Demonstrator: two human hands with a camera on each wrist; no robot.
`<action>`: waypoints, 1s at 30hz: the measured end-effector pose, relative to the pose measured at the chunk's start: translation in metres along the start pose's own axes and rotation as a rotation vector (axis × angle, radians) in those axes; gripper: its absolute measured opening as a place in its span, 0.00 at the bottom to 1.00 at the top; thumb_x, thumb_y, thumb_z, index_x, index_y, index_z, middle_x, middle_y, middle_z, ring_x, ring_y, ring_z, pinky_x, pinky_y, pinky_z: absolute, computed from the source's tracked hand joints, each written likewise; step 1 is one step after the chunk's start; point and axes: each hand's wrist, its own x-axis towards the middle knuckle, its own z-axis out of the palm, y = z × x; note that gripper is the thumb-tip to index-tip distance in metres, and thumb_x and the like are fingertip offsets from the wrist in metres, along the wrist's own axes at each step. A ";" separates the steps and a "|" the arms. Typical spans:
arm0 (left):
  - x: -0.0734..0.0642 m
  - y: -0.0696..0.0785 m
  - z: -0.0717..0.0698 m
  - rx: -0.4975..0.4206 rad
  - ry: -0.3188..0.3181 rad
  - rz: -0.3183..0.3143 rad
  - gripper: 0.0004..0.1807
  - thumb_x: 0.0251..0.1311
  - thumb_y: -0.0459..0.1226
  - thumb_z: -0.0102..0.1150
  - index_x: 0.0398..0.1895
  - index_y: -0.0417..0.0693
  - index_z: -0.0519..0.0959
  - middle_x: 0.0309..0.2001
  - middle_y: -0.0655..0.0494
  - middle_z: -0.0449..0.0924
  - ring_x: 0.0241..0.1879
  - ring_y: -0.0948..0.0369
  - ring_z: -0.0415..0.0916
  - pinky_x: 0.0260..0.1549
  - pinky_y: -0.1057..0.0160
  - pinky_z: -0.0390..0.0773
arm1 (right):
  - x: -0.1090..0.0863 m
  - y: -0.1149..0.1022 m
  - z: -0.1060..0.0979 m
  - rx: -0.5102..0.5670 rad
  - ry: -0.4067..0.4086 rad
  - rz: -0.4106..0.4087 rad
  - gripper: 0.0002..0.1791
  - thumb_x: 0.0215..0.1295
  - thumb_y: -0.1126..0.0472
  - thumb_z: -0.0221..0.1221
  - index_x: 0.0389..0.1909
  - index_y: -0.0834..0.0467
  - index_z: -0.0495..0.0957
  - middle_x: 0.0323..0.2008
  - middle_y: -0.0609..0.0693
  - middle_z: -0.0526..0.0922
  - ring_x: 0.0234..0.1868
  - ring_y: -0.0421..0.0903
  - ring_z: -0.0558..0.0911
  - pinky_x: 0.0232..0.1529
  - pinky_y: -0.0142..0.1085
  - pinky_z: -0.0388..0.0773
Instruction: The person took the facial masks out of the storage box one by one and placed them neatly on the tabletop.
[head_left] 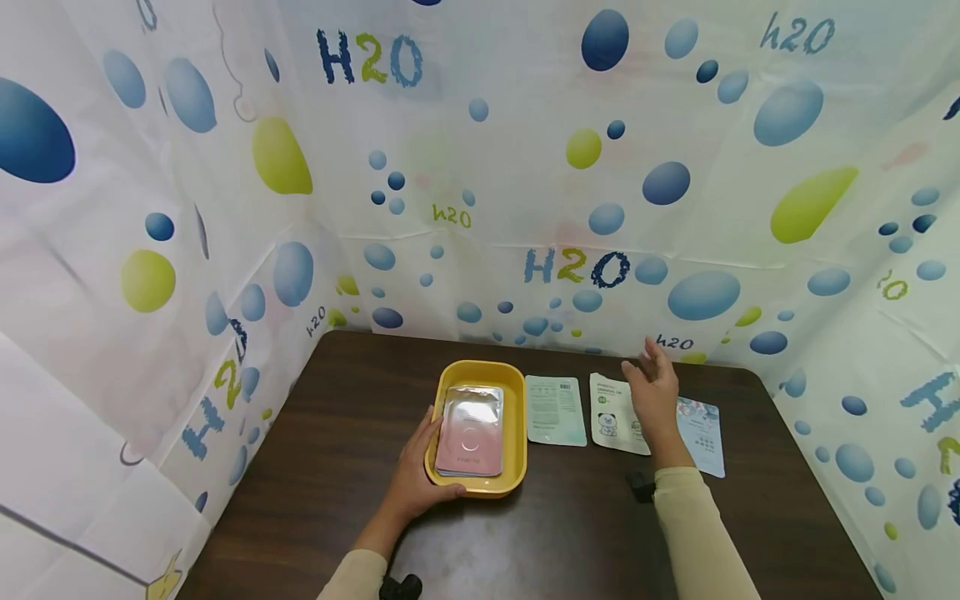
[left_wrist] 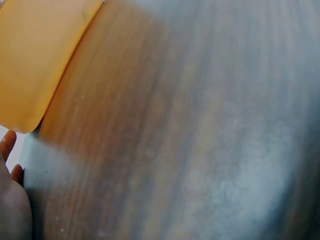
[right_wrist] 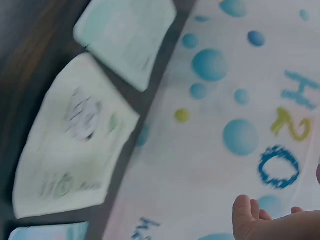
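A yellow tray stands on the table, holding a small stack of flat packets with a pink and silver packet on top. My left hand grips the tray's near-left corner, fingers along the left side and thumb at the front; in the left wrist view only a few fingertips show beside it. Above the row of packets my right hand is raised with nothing in it, fingers loosely extended. It partly covers a cream packet with a bear print in the head view.
A pale green packet lies just right of the tray. Farther right is a light blue packet, partly behind the right wrist. The dark wooden table meets a white curtain with blue and green dots at the back and sides.
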 end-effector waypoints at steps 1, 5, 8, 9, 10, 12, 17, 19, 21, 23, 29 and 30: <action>-0.001 0.001 0.000 -0.005 -0.001 -0.003 0.64 0.29 0.53 0.85 0.75 0.43 0.65 0.82 0.48 0.52 0.77 0.38 0.57 0.66 0.29 0.63 | -0.001 -0.003 0.003 0.013 -0.016 0.000 0.38 0.76 0.57 0.55 0.82 0.47 0.51 0.82 0.44 0.53 0.82 0.49 0.56 0.78 0.51 0.59; -0.003 0.002 0.001 -0.019 -0.007 -0.016 0.64 0.30 0.54 0.85 0.76 0.44 0.65 0.83 0.50 0.51 0.77 0.38 0.56 0.66 0.29 0.63 | -0.005 -0.011 0.016 0.041 -0.070 -0.010 0.38 0.76 0.57 0.56 0.82 0.46 0.51 0.82 0.45 0.53 0.82 0.49 0.57 0.78 0.50 0.60; -0.003 0.001 0.001 -0.016 -0.009 -0.020 0.64 0.30 0.54 0.85 0.76 0.44 0.64 0.83 0.51 0.51 0.77 0.38 0.56 0.67 0.29 0.63 | -0.006 -0.013 0.027 0.049 -0.098 -0.013 0.38 0.76 0.58 0.56 0.82 0.47 0.52 0.82 0.47 0.54 0.81 0.50 0.58 0.77 0.50 0.61; -0.003 0.001 0.001 -0.013 -0.009 -0.019 0.64 0.30 0.54 0.85 0.76 0.44 0.64 0.83 0.51 0.50 0.77 0.39 0.56 0.67 0.29 0.63 | -0.007 -0.012 0.031 0.051 -0.104 -0.017 0.38 0.76 0.58 0.56 0.82 0.47 0.52 0.81 0.48 0.55 0.81 0.50 0.58 0.77 0.49 0.61; -0.002 0.000 0.001 -0.010 -0.010 -0.017 0.64 0.31 0.53 0.85 0.77 0.45 0.64 0.83 0.52 0.50 0.77 0.39 0.56 0.67 0.29 0.63 | -0.007 -0.012 0.034 0.054 -0.109 -0.024 0.38 0.75 0.59 0.56 0.81 0.48 0.53 0.81 0.49 0.55 0.81 0.51 0.58 0.77 0.49 0.60; -0.002 -0.001 0.001 -0.004 -0.008 -0.011 0.64 0.31 0.53 0.85 0.77 0.45 0.64 0.83 0.52 0.50 0.77 0.39 0.56 0.66 0.29 0.63 | -0.010 -0.011 0.041 0.063 -0.126 -0.044 0.38 0.75 0.60 0.56 0.81 0.50 0.53 0.81 0.50 0.55 0.81 0.52 0.58 0.78 0.49 0.59; -0.001 -0.003 0.001 -0.002 0.000 0.008 0.64 0.30 0.53 0.85 0.76 0.45 0.64 0.83 0.51 0.51 0.77 0.39 0.57 0.66 0.29 0.64 | -0.018 -0.011 0.060 0.081 -0.163 -0.084 0.37 0.75 0.60 0.57 0.81 0.53 0.53 0.80 0.53 0.56 0.81 0.54 0.58 0.79 0.49 0.57; -0.001 -0.003 0.001 0.001 -0.003 0.012 0.64 0.30 0.53 0.85 0.76 0.45 0.64 0.83 0.51 0.51 0.77 0.40 0.57 0.66 0.29 0.65 | -0.020 -0.010 0.066 0.086 -0.172 -0.086 0.37 0.75 0.60 0.57 0.81 0.52 0.54 0.80 0.53 0.56 0.80 0.53 0.58 0.79 0.49 0.58; -0.001 -0.004 0.001 -0.002 -0.009 0.009 0.64 0.30 0.53 0.85 0.76 0.45 0.64 0.83 0.51 0.51 0.77 0.40 0.57 0.66 0.30 0.64 | -0.023 -0.009 0.072 0.096 -0.180 -0.082 0.37 0.75 0.60 0.58 0.81 0.52 0.54 0.80 0.53 0.56 0.80 0.53 0.59 0.78 0.48 0.59; -0.001 -0.004 0.002 -0.007 -0.012 0.005 0.64 0.30 0.53 0.85 0.76 0.46 0.64 0.83 0.52 0.50 0.77 0.40 0.57 0.67 0.30 0.64 | -0.025 -0.009 0.079 0.116 -0.189 -0.078 0.38 0.74 0.60 0.58 0.80 0.52 0.54 0.80 0.52 0.57 0.80 0.52 0.59 0.78 0.48 0.59; -0.001 -0.004 0.002 -0.014 -0.010 -0.015 0.64 0.30 0.54 0.85 0.77 0.48 0.64 0.83 0.53 0.50 0.78 0.41 0.56 0.68 0.30 0.62 | -0.030 -0.011 0.098 0.129 -0.198 -0.072 0.38 0.73 0.62 0.59 0.80 0.54 0.56 0.79 0.53 0.59 0.79 0.54 0.62 0.77 0.50 0.60; -0.001 -0.004 0.002 -0.012 -0.011 -0.015 0.64 0.30 0.54 0.85 0.77 0.48 0.64 0.83 0.53 0.50 0.78 0.41 0.56 0.68 0.30 0.62 | -0.031 -0.011 0.101 0.125 -0.201 -0.072 0.38 0.73 0.62 0.59 0.80 0.54 0.56 0.80 0.53 0.59 0.79 0.54 0.62 0.77 0.50 0.60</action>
